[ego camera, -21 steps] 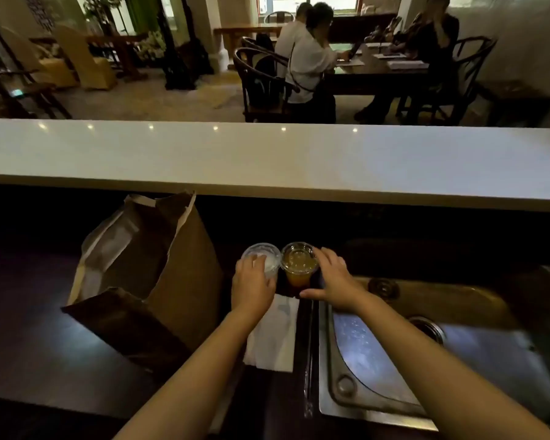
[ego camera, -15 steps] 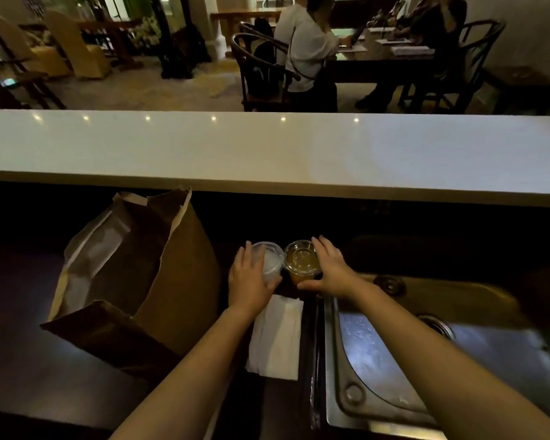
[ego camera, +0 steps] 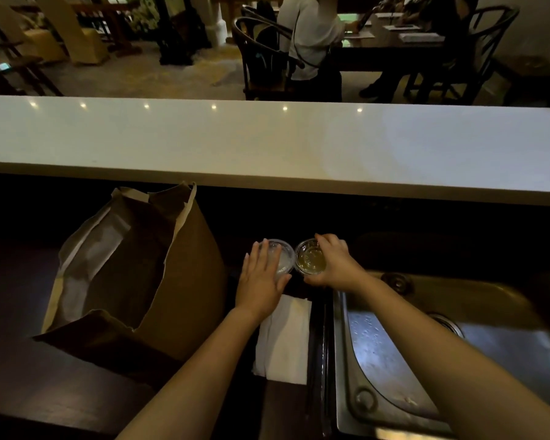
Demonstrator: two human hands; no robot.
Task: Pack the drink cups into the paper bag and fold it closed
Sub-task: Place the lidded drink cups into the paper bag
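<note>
Two lidded clear plastic cups stand side by side on the dark counter. The left cup (ego camera: 283, 257) holds a pale drink and the right cup (ego camera: 310, 258) an amber one. My left hand (ego camera: 261, 281) lies over the left cup's near side with fingers spread on its lid. My right hand (ego camera: 335, 263) wraps the right cup from the right. An open brown paper bag (ego camera: 185, 281) stands to the left of the cups, its mouth facing up and its white lining showing.
A white napkin (ego camera: 283, 341) lies just below the cups. A steel sink (ego camera: 426, 360) fills the lower right. A raised white bar top (ego camera: 267, 144) runs across behind the cups. Beyond it, people sit at a dark table (ego camera: 378, 52).
The camera has tipped down and closer. My left hand slid further up over the pale cup's lid, and my right hand closed more around the amber cup.
</note>
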